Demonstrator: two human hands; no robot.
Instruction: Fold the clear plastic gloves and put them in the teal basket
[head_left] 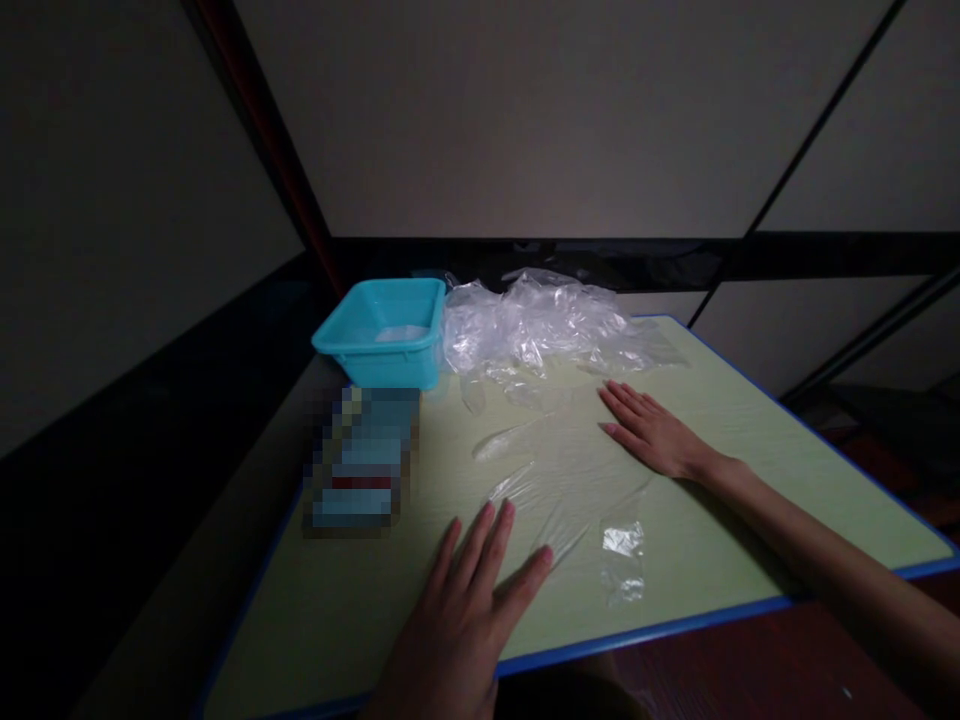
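Note:
A clear plastic glove [559,470] lies spread flat on the pale green table [787,480]. My left hand [469,600] rests flat at the near edge, fingers stretched out, with the fingertips touching the glove's lower edge. My right hand [652,430] lies flat, palm down, on the glove's upper right part, fingers together and extended. Neither hand holds anything.
A turquoise plastic tub [382,345] stands at the table's far left corner. Beside it a crumpled heap of clear plastic gloves [536,325] covers the far edge. A blurred rectangular patch [364,460] lies in front of the tub. The table has a blue rim [645,632].

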